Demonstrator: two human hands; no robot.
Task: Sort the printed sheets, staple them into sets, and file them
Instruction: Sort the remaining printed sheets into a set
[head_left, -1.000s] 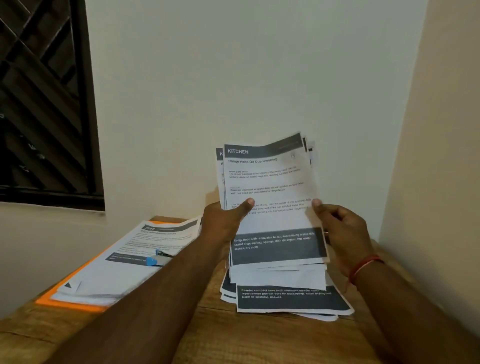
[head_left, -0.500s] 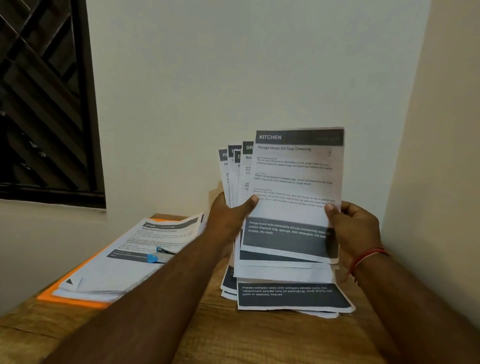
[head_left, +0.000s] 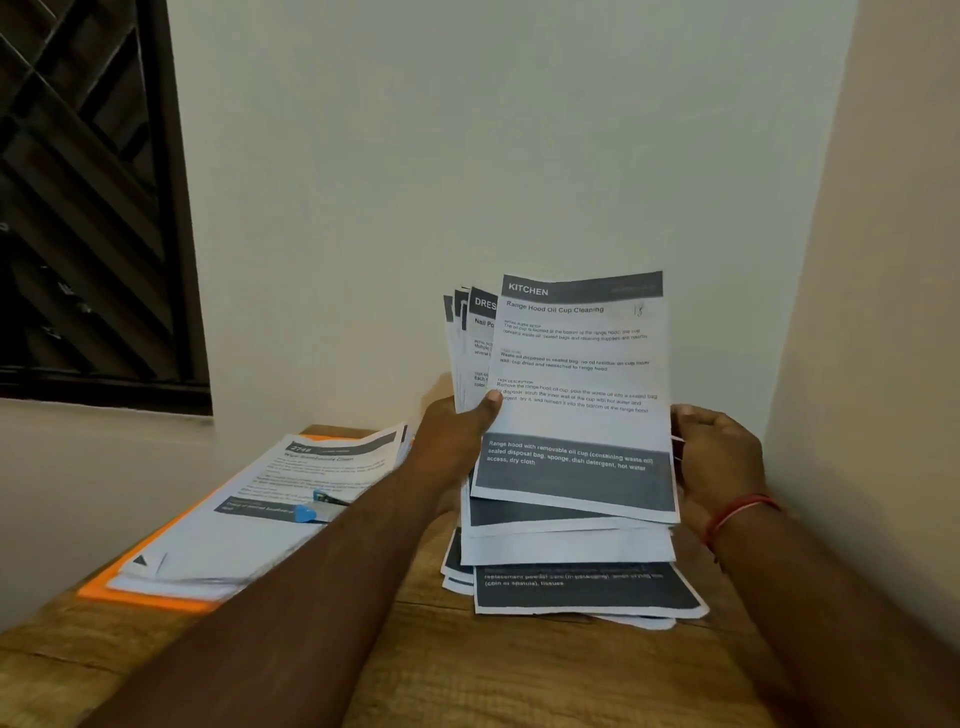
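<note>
While both hands, left (head_left: 457, 441) and right (head_left: 719, 462), grip fanned sheets (head_left: 576, 395): upright, long axis vertical, headings topmost.

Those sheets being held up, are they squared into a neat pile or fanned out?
Fanned out. The held sheets show several staggered header strips left of the front KITCHEN page, pinched between the left hand and right hand.

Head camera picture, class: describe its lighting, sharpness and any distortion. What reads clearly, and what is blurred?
Head view: dim, warm indoor light; the KITCHEN sheet reads sharply in its headings, small print is soft; the paper stack on the orange folder is smeared by blur; a faint shadow lies on the wall behind the left hand; wide-angle lens bends the window frame.
</note>
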